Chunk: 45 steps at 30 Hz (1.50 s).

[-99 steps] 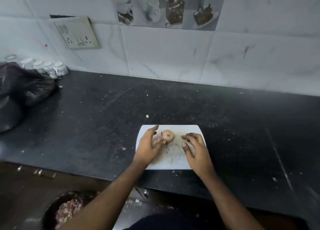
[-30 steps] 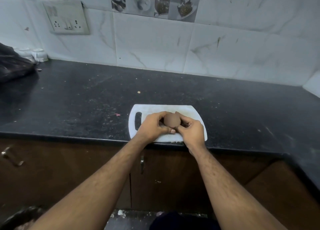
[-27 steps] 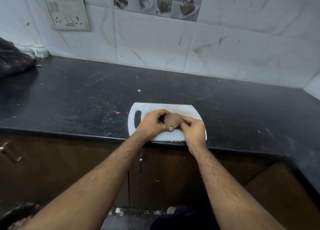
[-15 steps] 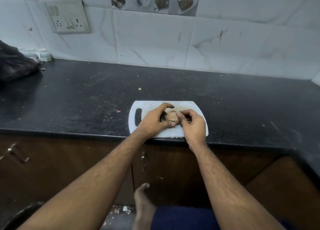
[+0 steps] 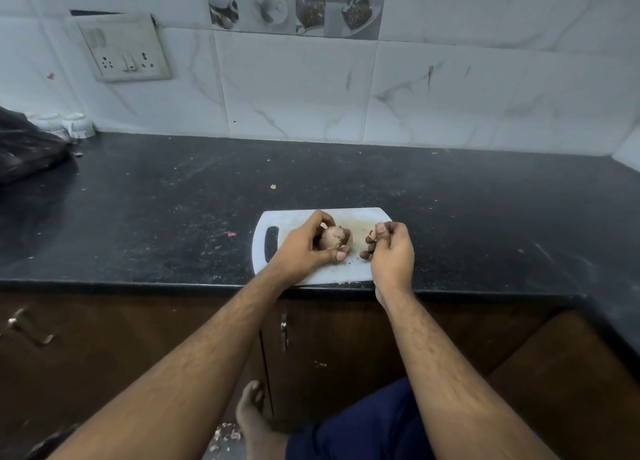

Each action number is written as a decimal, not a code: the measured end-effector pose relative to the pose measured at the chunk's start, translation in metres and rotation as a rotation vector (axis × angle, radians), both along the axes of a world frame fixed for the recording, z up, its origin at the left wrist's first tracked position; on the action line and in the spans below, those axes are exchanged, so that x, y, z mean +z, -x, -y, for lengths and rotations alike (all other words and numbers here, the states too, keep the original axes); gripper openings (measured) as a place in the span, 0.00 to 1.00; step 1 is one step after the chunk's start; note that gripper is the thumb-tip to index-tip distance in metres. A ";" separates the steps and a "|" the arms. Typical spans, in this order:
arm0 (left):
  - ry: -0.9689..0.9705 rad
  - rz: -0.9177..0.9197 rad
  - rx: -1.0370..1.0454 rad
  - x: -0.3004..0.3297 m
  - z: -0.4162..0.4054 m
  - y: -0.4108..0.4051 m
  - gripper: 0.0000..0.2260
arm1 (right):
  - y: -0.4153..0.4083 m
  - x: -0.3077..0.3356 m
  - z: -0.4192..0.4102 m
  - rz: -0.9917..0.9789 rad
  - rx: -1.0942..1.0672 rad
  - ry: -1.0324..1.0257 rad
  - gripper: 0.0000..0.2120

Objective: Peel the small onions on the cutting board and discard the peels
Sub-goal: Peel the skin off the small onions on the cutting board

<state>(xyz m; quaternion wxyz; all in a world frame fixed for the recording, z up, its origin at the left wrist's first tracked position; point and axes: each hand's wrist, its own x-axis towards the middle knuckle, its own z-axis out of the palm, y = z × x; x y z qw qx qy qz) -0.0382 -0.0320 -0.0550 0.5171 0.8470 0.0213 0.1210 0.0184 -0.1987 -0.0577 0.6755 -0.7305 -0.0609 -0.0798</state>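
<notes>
The left hand (image 5: 304, 248) held a small onion (image 5: 333, 243) over the cutting board (image 5: 294, 222), near the counter's (image 5: 173, 217) front edge. The right hand (image 5: 391, 251) was just beside it, fingers pinched on a bit of brown peel (image 5: 370, 243).

Black speckled tabletop (image 5: 450, 217) below a white marble-tiled wall (image 5: 294, 89). Switch-and-socket plate (image 5: 124, 49) on the wall, above the tabletop's far left part. Black plastic bag (image 5: 24, 148) at the tabletop's left edge, with small white cups (image 5: 74, 125) just beside it against the wall. Dark wooden cabinet doors (image 5: 104, 338) with metal handles under the tabletop's front edge.
</notes>
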 end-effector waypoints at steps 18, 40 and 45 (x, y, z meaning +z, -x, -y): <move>-0.052 0.070 0.075 -0.002 -0.004 0.003 0.21 | 0.009 0.000 -0.003 0.218 0.253 0.391 0.05; 0.009 0.022 0.086 -0.003 -0.002 0.002 0.22 | 0.002 0.002 -0.008 0.038 0.246 0.069 0.02; 0.006 0.038 0.112 -0.001 -0.002 0.004 0.24 | -0.001 -0.004 -0.008 0.073 0.085 0.236 0.04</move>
